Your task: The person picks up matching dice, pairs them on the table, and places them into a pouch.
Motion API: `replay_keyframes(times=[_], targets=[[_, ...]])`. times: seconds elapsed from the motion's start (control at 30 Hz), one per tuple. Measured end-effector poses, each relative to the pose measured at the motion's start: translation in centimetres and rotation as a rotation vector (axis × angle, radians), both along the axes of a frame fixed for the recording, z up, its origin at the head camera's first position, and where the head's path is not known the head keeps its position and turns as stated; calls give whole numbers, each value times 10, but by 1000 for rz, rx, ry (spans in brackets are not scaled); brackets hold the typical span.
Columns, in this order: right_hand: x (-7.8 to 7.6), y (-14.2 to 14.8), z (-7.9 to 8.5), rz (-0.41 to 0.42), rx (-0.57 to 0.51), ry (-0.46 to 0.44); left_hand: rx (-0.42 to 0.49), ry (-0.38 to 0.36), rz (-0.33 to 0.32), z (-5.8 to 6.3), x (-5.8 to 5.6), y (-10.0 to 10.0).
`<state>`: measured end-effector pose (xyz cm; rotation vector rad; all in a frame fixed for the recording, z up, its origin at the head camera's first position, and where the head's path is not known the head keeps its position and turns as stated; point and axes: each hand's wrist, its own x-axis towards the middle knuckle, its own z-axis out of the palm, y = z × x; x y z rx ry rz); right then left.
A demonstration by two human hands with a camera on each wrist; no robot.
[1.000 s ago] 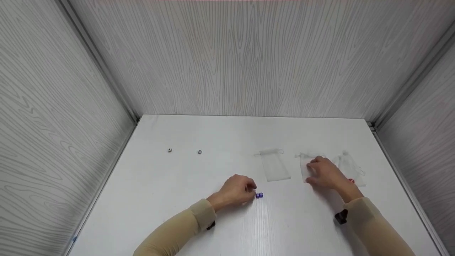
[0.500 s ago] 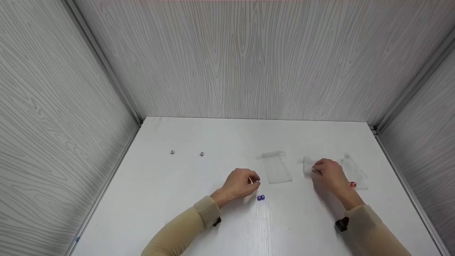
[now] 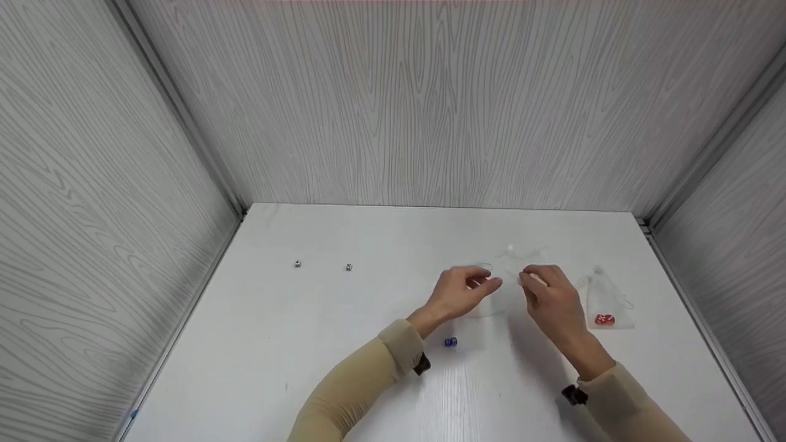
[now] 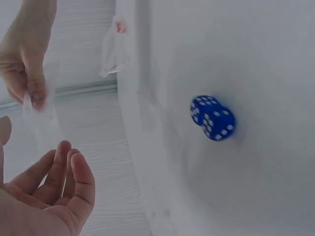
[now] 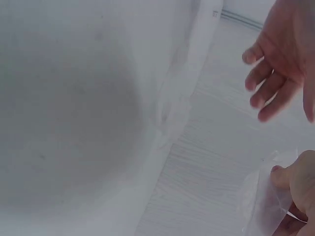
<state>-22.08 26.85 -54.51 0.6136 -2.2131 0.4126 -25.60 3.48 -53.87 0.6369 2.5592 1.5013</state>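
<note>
My right hand (image 3: 556, 307) pinches a sheer white drawstring pouch (image 5: 266, 199) between thumb and fingers, held up over the table. Facing it from the left, my left hand (image 3: 457, 294) has its fingers loosely extended with nothing between them, a small gap from the pouch. A second sheer pouch (image 3: 488, 315) lies flat beneath the left hand, mostly hidden by it. Two blue dice (image 4: 212, 118) with white pips sit side by side on the table, nearer to me than both hands.
At the right lies another sheer pouch (image 3: 605, 291) with red dice (image 3: 604, 320) inside. Two small white dice (image 3: 298, 264) stand apart at the back left. Grey wood-grain panels (image 3: 393, 104) wall the white table (image 3: 276, 344) at the back and both sides.
My right hand has picked the middle pouch up off the table and carried it slightly left. The left hand has moved from beside the blue dice up and right toward it.
</note>
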Motion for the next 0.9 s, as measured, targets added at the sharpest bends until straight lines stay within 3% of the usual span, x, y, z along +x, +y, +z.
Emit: replay_keyframes(times=[0.2,0.37,0.53,0.67,0.8,0.9], targets=[[9,-19,2,56,117,126,150,-3,67,4,-8,12],[13,-26,1,77,132,125,227,62,92,6,-10,9],[16,-28,0,112,90,108,230,110,81,12,-10,3],[18,-27,1,178,-84,34,215,159,54,18,-8,-5],[16,-24,6,196,-393,-81,177,244,25,25,-6,-15],[15,-20,11,157,-631,-227,165,297,-6,29,-4,-21]])
